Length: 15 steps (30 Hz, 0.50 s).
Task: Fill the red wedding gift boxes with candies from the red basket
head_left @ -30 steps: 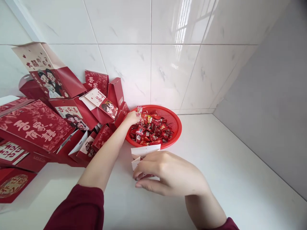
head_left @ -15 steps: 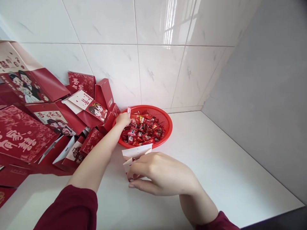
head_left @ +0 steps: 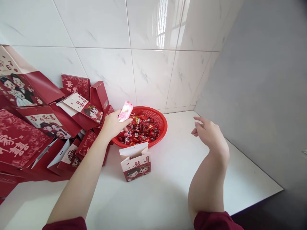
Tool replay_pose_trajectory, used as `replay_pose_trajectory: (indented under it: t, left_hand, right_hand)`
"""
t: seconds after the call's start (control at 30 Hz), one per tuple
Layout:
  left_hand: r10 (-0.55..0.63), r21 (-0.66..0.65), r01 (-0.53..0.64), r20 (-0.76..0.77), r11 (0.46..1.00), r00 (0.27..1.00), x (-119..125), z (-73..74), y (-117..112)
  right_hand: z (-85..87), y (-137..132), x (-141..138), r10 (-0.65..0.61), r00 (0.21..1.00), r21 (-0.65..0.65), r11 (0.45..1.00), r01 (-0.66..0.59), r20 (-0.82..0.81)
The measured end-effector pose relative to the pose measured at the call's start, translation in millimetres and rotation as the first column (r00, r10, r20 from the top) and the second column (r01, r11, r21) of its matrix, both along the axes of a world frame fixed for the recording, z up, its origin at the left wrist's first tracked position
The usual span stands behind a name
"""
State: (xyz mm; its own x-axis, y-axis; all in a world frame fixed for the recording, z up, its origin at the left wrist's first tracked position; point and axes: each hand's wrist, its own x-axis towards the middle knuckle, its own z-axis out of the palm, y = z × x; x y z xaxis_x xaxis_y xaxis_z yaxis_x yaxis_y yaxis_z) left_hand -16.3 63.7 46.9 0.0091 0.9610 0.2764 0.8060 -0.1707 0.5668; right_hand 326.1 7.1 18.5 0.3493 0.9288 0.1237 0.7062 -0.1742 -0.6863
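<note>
Pink sweet [head_left: 125, 111] was pinched between thumb and fingertips of the left hand [head_left: 112, 124], just over the rim of the red basket [head_left: 162, 118]; below the grip a gift box [head_left: 136, 162] stood with flap up, mouth exposed. Right hand [head_left: 209, 133] was held spread, empty.

Gloss is meeting matt.
The white glazed wall tiles [head_left: 148, 73] are gleaming far off; the round red plastic mesh basket [head_left: 157, 112] is looking smooth, the pink film-wrapped sweet [head_left: 125, 111] glossy, the small red-and-white card box [head_left: 136, 163] matt.
</note>
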Motion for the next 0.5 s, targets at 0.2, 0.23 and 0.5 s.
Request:
replay_pose_trajectory:
  t: [0.2,0.23,0.5]
  left_hand:
    - [-0.142,-0.027,0.149,0.188,0.988,0.972,12.6,12.2,-38.4]
    - [-0.153,-0.045,0.169,0.238,0.985,0.959,14.2,13.3,-44.6]
    - [-0.283,-0.133,0.355,0.382,0.925,0.880,27.2,8.0,-108.2]
  right_hand:
    - [-10.4,20.9,-8.9,0.062,0.996,-0.273,0.959,-0.075,-0.058]
    - [-6.3,17.1,-20.1,0.101,0.992,-0.254,0.960,-0.117,-0.077]
    - [19.4,-40.0,-136.4,0.791,0.474,0.462,0.611,-0.643,-0.386]
